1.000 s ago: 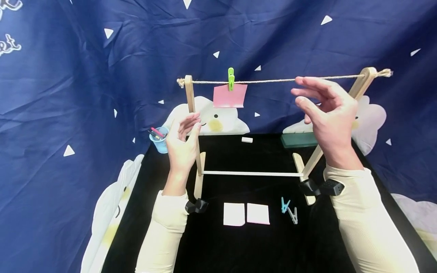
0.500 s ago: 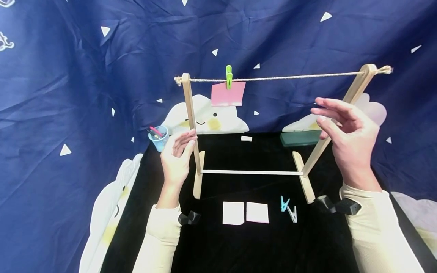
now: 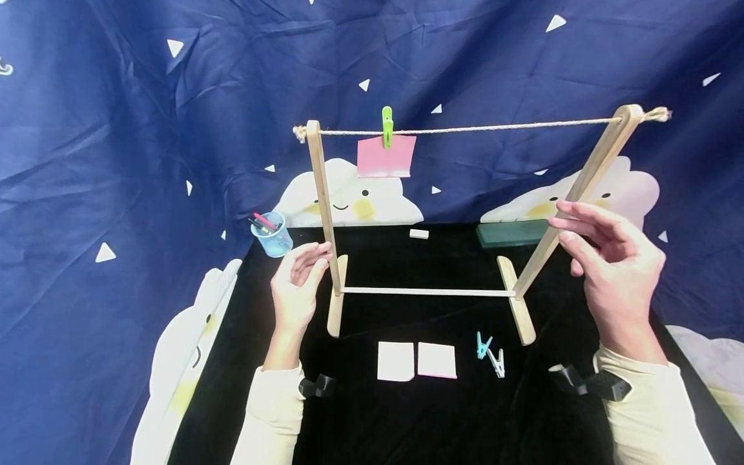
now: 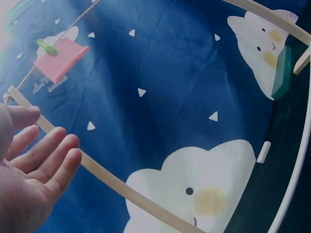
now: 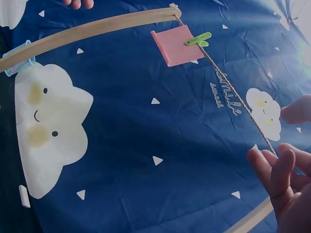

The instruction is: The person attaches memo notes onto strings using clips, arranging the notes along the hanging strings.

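Left hand (image 3: 294,292) and right hand (image 3: 620,274) both lower than before, farther below the rope (image 3: 494,128)

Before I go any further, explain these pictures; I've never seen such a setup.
There is no machine: these are a person's left hand and right hand, both bare. The wide view is from a head camera, the other two from the wrists. On the black surface stands a wooden frame with a rope, where a green clip holds a pink note. Two pale notes, a blue clip and a grey clip lie in front; a cup of pens stands left. Neither hand holds anything.
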A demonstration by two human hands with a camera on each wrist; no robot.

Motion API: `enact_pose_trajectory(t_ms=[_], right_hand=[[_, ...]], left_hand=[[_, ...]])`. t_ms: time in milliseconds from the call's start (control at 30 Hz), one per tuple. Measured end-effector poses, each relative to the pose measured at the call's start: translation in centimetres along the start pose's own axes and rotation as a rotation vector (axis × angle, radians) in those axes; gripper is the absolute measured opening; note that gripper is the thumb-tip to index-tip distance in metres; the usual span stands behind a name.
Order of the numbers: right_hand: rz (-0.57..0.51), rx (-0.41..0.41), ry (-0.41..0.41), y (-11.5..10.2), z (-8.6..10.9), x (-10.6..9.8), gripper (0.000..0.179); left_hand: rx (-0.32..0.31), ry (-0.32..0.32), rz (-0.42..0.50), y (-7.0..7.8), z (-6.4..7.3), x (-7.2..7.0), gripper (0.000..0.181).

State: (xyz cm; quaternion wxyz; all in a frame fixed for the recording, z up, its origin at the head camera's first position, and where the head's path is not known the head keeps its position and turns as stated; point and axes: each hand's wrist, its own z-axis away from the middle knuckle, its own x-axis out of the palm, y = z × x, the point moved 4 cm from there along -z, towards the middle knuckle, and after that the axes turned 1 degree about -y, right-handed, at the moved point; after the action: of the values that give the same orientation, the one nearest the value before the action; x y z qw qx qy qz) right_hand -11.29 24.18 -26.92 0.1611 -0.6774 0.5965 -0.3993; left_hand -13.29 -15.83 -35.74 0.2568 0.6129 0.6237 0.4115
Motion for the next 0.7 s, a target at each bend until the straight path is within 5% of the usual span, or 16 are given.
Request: enact_pose_trajectory(t_ms=[700], right_hand=[[-0.057,0.072,0.027,2.3,3.8,-3.4,0.038]], left_hand=[[-0.005,-0.042,-0.005,-2.5,1.6,-0.1,0.030]])
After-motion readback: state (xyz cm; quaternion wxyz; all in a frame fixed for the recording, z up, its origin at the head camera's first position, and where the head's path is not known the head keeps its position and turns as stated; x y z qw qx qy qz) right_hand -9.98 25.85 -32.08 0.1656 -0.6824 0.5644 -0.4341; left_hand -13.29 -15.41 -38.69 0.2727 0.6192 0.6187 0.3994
